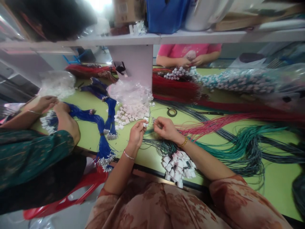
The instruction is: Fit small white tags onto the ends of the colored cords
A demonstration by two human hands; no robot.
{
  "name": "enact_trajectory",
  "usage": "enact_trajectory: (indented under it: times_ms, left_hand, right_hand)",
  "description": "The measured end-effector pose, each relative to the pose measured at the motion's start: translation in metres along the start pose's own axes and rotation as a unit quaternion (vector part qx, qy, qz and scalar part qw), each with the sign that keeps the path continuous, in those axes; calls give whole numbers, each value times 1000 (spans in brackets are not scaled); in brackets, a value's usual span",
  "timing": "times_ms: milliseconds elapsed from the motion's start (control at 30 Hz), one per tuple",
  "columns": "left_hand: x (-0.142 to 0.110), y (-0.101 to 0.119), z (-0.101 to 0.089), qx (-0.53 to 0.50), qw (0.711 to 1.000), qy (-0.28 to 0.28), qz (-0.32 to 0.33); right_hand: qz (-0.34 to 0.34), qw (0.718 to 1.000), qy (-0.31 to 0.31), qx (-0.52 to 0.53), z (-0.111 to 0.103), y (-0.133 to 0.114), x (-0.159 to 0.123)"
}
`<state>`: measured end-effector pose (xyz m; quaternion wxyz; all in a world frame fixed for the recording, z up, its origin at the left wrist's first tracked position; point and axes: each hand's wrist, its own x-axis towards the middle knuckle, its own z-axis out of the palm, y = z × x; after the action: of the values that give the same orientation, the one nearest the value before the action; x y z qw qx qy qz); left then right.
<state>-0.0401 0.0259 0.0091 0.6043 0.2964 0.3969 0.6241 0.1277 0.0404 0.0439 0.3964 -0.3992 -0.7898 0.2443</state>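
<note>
My left hand (pixel 137 131) pinches a small white connector (pixel 145 124) above the green table (pixel 133 152). Facing it, my right hand (pixel 165 127) is closed on the end of a thin dark green wire (pixel 152 120), close to the connector. A bundle of green wires (pixel 226 149) runs from under my right wrist off to the right. A cluster of white connectors on wire ends (pixel 178 167) lies under my right forearm at the table's near edge. Loose white connectors (pixel 131 114) spill from a clear plastic bag (pixel 130 92) just beyond my hands.
A person in a green sleeve (pixel 30 152) at the left handles blue wire bundles (pixel 100 127). Another person in pink (pixel 190 54) sits across the table. Red wires (pixel 214 122) and connector-tipped bundles (pixel 238 81) cover the right side. A tape roll (pixel 171 112) lies mid-table; a shelf (pixel 152 39) stands above.
</note>
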Motion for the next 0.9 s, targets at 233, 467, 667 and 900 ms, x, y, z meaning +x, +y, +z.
enact_trajectory:
  times_ms: [233, 467, 667, 900]
  left_hand:
    - [-5, 1, 10, -16, 999, -26, -35]
    - [-8, -2, 14, -12, 999, -22, -27]
    - [-12, -9, 18, 25, 1000, 0, -2]
    - [-11, -13, 17, 45, 999, 11, -10]
  right_hand:
    - [35, 998, -37, 27, 5, 6, 1]
    - [22, 999, -31, 13, 7, 6, -2]
    - [35, 998, -53, 11, 10, 10, -2]
    - [38, 996, -72, -28, 9, 7, -5]
